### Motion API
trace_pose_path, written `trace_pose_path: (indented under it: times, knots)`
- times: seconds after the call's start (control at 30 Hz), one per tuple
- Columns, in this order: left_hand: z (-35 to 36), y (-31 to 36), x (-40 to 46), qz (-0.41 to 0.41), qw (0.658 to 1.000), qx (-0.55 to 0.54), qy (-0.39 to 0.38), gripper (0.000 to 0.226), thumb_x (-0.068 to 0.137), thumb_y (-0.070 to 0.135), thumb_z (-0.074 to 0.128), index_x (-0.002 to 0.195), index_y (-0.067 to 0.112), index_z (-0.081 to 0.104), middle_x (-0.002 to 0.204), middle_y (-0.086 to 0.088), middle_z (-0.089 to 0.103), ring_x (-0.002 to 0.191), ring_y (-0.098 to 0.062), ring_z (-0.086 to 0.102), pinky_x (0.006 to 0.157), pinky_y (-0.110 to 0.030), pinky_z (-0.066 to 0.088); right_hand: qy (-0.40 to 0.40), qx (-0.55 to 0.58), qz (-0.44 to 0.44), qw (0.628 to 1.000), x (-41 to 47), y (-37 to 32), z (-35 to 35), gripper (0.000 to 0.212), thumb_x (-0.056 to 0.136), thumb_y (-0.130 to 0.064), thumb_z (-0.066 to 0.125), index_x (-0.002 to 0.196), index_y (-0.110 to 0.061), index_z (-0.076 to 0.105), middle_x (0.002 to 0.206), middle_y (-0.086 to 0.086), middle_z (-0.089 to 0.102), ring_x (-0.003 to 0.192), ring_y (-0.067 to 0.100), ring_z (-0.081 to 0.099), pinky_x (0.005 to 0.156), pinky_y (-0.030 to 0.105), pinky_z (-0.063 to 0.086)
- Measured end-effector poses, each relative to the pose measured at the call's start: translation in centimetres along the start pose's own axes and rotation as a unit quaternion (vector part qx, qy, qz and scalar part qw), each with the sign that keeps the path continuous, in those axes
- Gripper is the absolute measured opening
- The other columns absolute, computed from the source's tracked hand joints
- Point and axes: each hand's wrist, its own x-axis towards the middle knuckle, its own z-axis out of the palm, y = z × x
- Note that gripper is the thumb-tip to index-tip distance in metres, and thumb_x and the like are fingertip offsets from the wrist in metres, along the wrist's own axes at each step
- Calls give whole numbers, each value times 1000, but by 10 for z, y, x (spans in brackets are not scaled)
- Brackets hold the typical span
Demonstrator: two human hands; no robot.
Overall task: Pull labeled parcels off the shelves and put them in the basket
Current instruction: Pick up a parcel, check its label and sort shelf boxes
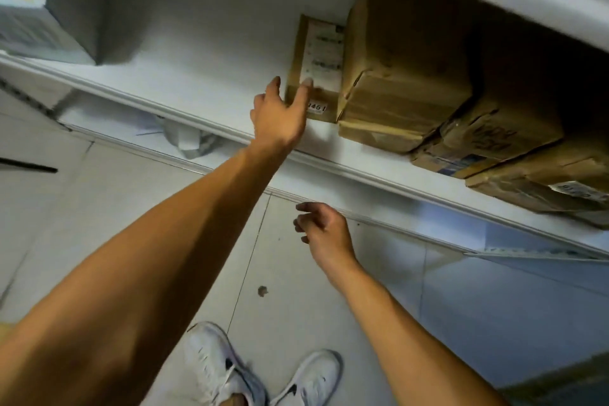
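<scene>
Small cardboard parcel (316, 76) with white shipping label (324, 58) stands on white shelf (211, 76), pressed against the left side of a larger taped cardboard box (405, 69). A numbered sticker (317, 107) sits at the parcel's near lower edge, digits partly covered. Left hand (280, 115) reaches up from 7 o'clock; thumb at the parcel's left edge, one finger laid on the label, so fingers bracket the near corner, grip not closed. Right hand (321, 229) hangs below the shelf edge at 6 o'clock of the parcel, fingers loosely curled, holding nothing. More brown boxes (514, 155) run on toward 4 o'clock along the same shelf. Pale grey box (49, 10) at 9 o'clock, far left of shelf. Crumpled grey bag (188, 142) on a lower shelf. Tiled floor (131, 208) and white sneakers (263, 372) at 6 o'clock. Basket not in view.
</scene>
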Motion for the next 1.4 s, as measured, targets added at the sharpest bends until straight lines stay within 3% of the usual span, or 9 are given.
trace_pose_path:
  times: [0.1,0.3,0.6,0.73,0.83,0.93,1.03,1.23,1.4]
  knots:
    - [11,-8,31,-3,1000,14,0,117,51,108,34,138,32,54,131,-1,64,122,-29,59,107,-52,45,23,20,16,999,5,22,3,27,98,-9,54,101,-31,69,91,-2,75,91,10,71,86,33,56]
    - [3,-3,15,34,999,-3,7,69,71,85,45,112,32,58,110,5,70,108,-22,65,104,-50,47,27,21,-3,999,11,20,5,31,96,-5,55,101,-33,67,92,1,74,83,6,69,77,27,53]
    - [-10,2,19,20,997,-69,-42,26,93,42,65,95,25,46,106,-2,67,101,-20,67,90,-36,56,251,122,-157,947,60,-74,13,18,92,-17,64,100,-30,55,104,9,66,82,22,63,71,31,50]
    - [-23,-5,22,14,993,-94,-65,31,94,35,65,119,23,50,111,-3,70,102,-20,69,90,-32,58,225,109,-103,963,66,-90,19,34,87,-29,70,115,-18,55,116,6,64,91,25,66,82,43,56]
    - [-27,0,24,25,992,-85,-96,50,98,28,61,144,24,40,120,0,65,101,-12,67,68,-9,51,203,85,-93,971,60,-92,16,54,88,-29,73,133,-19,46,133,-1,52,103,17,64,81,31,52]
    - [-32,0,30,45,988,-68,-132,65,102,27,54,158,27,21,143,-4,52,123,-18,57,91,-17,48,173,66,-86,979,56,-93,16,66,86,-27,77,139,-21,37,137,-3,41,112,10,58,78,21,44]
    - [-44,-1,34,70,984,-57,-151,63,107,30,43,161,25,11,160,-4,34,144,-22,38,118,-33,31,144,44,-62,987,52,-96,17,69,86,-30,77,140,-19,36,142,1,49,119,8,47,87,17,34]
    - [-53,7,34,90,981,-7,-172,44,109,22,32,152,28,33,130,10,55,106,6,55,75,-5,47,100,23,-66,993,51,-106,25,92,85,-31,77,154,-49,18,133,0,62,117,11,60,94,35,54]
    - [-50,-4,17,76,989,-28,-126,45,104,34,34,149,36,37,138,8,53,119,-9,53,96,-29,46,104,64,-73,990,38,-97,35,94,89,-15,72,156,-49,16,139,1,60,113,9,64,78,16,51]
